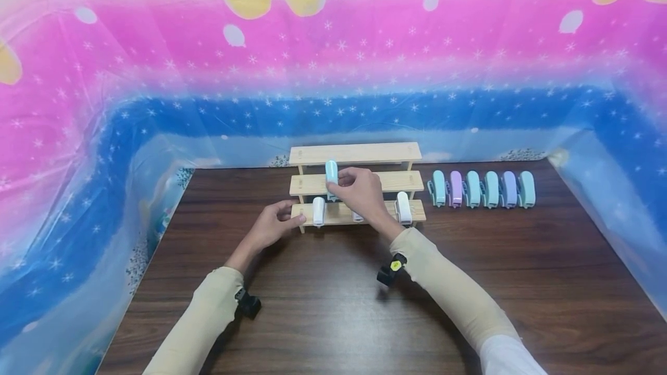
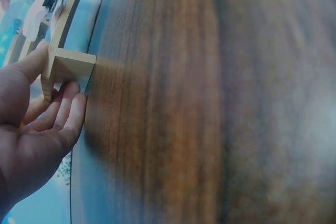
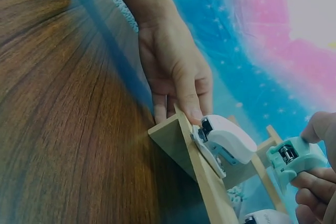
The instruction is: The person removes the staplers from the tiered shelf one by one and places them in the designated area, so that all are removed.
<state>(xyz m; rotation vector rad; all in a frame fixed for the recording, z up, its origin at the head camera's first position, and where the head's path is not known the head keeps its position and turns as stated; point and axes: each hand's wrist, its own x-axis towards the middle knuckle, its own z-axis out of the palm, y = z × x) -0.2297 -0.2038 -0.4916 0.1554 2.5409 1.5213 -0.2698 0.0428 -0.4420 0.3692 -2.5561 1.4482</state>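
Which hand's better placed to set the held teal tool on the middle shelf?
Right, likely: the right hand holds the teal tool by the middle shelf, while the left hand grips the left end of the bottom shelf.

In the head view the light is bright and quite even; it seems to fall from above, since a pale glare lies on the near middle of the bench (image 1: 292, 328). Soft shadows lie beside the sleeves (image 1: 200, 311) and under the wooden rack (image 1: 355, 152). Both wrist views are dimmer and more bluish. In the left one, the bench is blurred toward the right (the grain is almost smeared), while the fingers (image 2: 76, 114) are clearer. In the right one, the cloth (image 3: 262, 40) is washed nearly white at its upper right.
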